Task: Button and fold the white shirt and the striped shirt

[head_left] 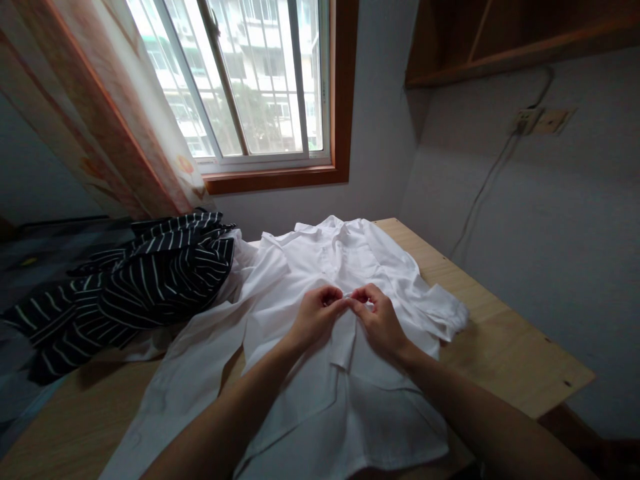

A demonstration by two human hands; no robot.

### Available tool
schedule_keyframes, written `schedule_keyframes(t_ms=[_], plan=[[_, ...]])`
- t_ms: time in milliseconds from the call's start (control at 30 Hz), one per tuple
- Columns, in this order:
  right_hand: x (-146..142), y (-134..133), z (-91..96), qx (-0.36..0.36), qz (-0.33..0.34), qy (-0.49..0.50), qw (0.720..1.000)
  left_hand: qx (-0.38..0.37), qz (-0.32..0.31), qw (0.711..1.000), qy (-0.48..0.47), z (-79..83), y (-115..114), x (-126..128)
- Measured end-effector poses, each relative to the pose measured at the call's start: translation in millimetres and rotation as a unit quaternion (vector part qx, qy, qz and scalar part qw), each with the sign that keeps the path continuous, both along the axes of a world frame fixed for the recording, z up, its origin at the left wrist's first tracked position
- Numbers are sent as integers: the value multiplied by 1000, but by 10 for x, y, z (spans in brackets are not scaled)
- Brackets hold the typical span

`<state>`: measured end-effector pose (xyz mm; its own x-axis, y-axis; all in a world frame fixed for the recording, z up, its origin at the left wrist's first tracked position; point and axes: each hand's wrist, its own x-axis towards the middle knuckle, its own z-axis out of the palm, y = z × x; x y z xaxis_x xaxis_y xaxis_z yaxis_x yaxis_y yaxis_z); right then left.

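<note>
A white button-up shirt (295, 320) lies spread front side up, its collar toward the window and its hem toward me. My left hand (323, 310) pinches the front placket between thumb and forefinger, around the middle of the shirt. Right beside it, my right hand (376, 312) pinches the same strip, and the thumb tips of both hands meet. Whether a button sits between the fingers is hidden. Below the hands the lower front hangs loosely folded, and the shirt's left-side sleeve stretches toward the near left.
The shirt rests on a wooden board (520, 360). Black-and-white striped clothing (165, 273) is heaped at the left. A curtain (110, 100) hangs beside the window (260, 87). On the right wall are a socket (527, 121) with a cable and a wooden shelf (520, 50).
</note>
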<state>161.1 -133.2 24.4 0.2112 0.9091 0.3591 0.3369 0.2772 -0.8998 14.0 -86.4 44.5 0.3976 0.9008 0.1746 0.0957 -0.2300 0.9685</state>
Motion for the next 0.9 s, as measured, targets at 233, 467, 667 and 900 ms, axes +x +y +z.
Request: schedule_keyframes(t_ms=[233, 467, 667, 900], plan=[[-39, -11, -3, 7, -27, -35, 999, -26, 11, 999, -31, -14, -16, 8], [-30, 17, -67, 19, -15, 4, 1000, 126, 87, 988, 13, -91, -123, 35], [-4, 66, -138, -26, 16, 54, 998, 204, 22, 978, 44, -88, -144, -17], [-31, 18, -92, -25, 69, 60, 995, 215, 71, 968, 107, -126, -124, -38]])
